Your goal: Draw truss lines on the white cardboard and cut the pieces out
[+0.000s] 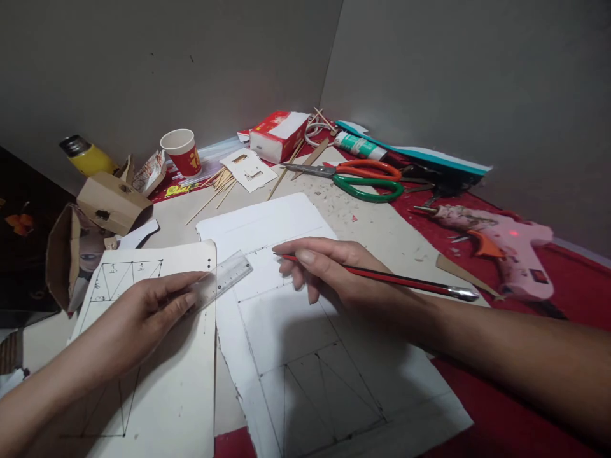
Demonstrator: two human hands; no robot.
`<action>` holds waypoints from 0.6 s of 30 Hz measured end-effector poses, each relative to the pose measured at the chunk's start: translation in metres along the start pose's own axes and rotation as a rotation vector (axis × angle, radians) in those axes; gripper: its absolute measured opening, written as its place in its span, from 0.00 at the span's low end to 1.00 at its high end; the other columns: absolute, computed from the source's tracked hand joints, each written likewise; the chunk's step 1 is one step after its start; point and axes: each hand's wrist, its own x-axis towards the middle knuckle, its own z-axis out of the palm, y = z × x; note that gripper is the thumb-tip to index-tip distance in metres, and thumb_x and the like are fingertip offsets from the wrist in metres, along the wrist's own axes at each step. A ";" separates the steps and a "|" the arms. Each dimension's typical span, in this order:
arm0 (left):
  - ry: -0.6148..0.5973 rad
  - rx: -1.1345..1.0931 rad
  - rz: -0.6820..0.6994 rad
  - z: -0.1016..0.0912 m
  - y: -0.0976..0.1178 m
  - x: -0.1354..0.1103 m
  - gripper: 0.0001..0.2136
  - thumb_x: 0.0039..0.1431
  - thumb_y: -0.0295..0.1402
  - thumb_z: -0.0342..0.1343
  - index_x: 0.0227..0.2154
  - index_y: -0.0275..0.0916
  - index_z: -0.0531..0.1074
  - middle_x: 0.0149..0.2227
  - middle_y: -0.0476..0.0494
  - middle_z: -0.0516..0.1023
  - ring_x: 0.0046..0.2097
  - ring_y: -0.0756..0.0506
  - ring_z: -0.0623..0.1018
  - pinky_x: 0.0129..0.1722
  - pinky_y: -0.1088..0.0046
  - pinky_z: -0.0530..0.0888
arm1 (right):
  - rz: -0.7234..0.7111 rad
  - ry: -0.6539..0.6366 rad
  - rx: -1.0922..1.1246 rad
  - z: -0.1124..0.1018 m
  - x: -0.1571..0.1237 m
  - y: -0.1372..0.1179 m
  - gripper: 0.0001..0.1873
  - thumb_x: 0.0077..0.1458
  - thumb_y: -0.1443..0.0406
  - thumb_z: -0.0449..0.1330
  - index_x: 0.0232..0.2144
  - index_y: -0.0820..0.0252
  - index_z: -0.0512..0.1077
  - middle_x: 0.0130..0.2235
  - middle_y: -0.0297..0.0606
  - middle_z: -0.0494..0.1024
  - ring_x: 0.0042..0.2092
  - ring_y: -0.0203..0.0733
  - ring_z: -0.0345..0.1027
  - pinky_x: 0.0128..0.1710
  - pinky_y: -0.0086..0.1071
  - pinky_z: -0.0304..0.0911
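Note:
My left hand [153, 312] grips a clear plastic ruler [233, 270] between thumb and fingers, over the edge where two sheets meet. In my right hand [329, 267] is a red and black pencil [391, 277], its tip pointing left above the white sheet [267, 324]. Whether the tip touches the paper I cannot tell. Pencil lines, dots and diagonals form a truss-like drawing on that sheet. Beneath my left hand lies a second sheet [191, 375] with a similar drawing and written figures, partly hidden by the hand and forearm.
Green and orange-handled scissors [353, 178] lie behind the white sheet. A pink glue gun [506, 245] with a lit red spot rests at right. Farther back are a paper cup [182, 152], a red box [279, 137], thin wooden sticks [222, 184], a yellow bottle [90, 156] and cardboard pieces [114, 202].

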 end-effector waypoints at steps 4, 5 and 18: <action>-0.072 0.020 0.026 -0.009 -0.015 0.009 0.24 0.61 0.48 0.54 0.60 0.53 0.70 0.60 0.45 0.75 0.57 0.37 0.77 0.56 0.55 0.72 | 0.005 0.006 0.009 0.000 -0.001 0.001 0.17 0.66 0.59 0.54 0.48 0.63 0.76 0.40 0.44 0.77 0.35 0.37 0.68 0.25 0.27 0.66; -0.082 0.015 0.046 -0.009 -0.017 0.010 0.23 0.62 0.47 0.55 0.60 0.54 0.70 0.60 0.46 0.75 0.57 0.37 0.76 0.56 0.56 0.72 | 0.007 0.008 0.008 0.000 -0.001 0.001 0.17 0.66 0.59 0.54 0.47 0.62 0.76 0.40 0.44 0.77 0.35 0.37 0.68 0.25 0.27 0.66; -0.131 0.105 0.204 -0.006 -0.010 0.024 0.18 0.65 0.45 0.55 0.57 0.55 0.73 0.50 0.49 0.82 0.47 0.43 0.80 0.46 0.69 0.76 | 0.020 0.017 -0.019 0.001 -0.001 -0.004 0.17 0.65 0.61 0.54 0.47 0.66 0.76 0.37 0.43 0.77 0.32 0.35 0.67 0.23 0.26 0.66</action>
